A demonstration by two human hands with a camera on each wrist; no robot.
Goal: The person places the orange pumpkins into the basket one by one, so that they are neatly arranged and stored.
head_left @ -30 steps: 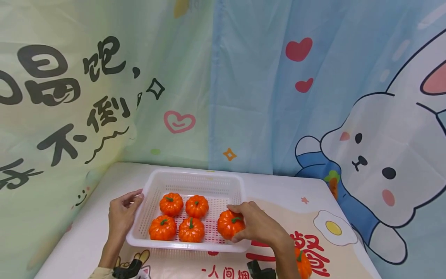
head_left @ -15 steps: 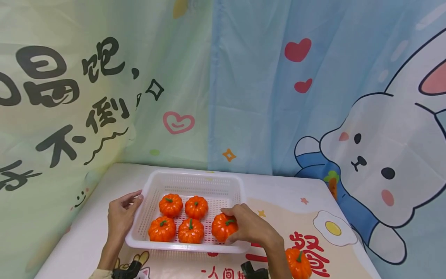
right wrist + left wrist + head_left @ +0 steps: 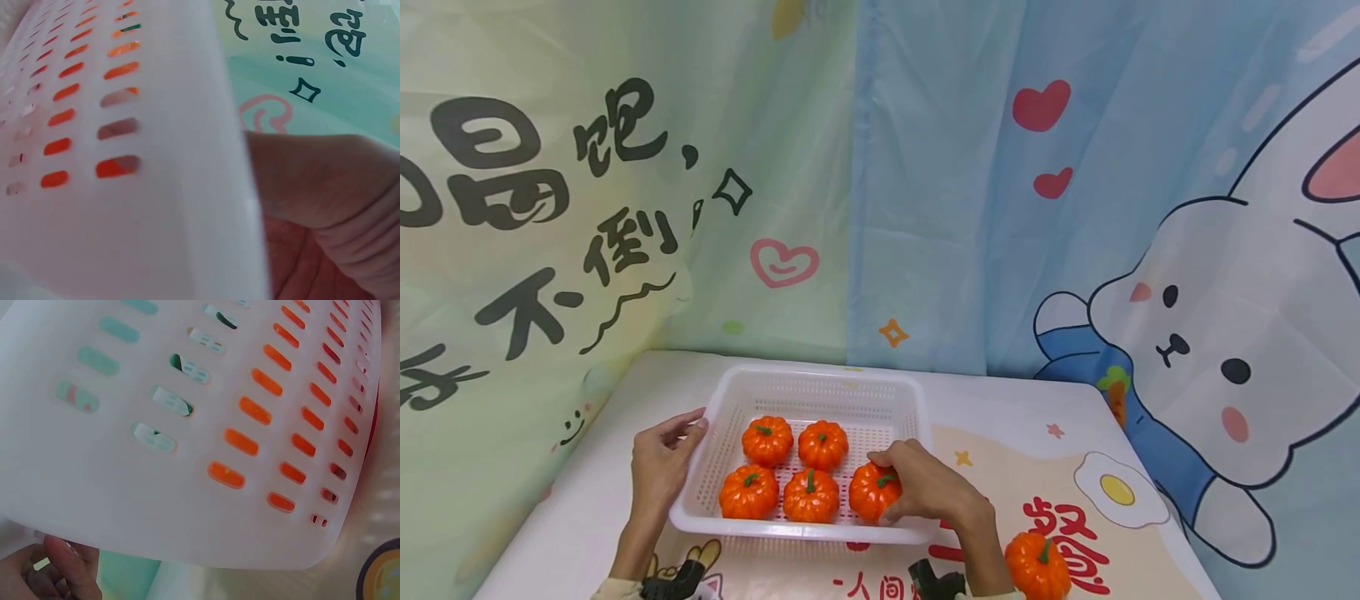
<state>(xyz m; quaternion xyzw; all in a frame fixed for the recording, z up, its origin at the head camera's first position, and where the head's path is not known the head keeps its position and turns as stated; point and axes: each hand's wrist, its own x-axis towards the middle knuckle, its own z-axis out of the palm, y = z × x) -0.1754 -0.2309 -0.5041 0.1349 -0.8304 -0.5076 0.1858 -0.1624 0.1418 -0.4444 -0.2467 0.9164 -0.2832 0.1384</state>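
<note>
A white plastic basket [image 3: 820, 392] with slotted walls stands on the table, several small orange pumpkins with green stems inside it. My left hand [image 3: 658, 458] pinches the rim at the basket's left side; the left wrist view shows thumb and fingers [image 3: 69, 565] at that rim. My right hand [image 3: 936, 487] reaches over the right rim and grips a pumpkin [image 3: 871, 492] low in the front right part. To its left sits another pumpkin [image 3: 811, 497], a small gap apart. In the right wrist view the basket wall [image 3: 156, 237] hides my fingertips.
One more pumpkin [image 3: 1038, 565] lies on the table outside the basket, just right of my right forearm. A printed cloth [image 3: 1120, 500] covers the tabletop. Behind the table hangs a printed curtain [image 3: 917, 208].
My right hand has moved left inside the basket with the pumpkin, nearer to the other pumpkins. The pumpkin outside has come more fully into view. My left hand stays at the rim.
</note>
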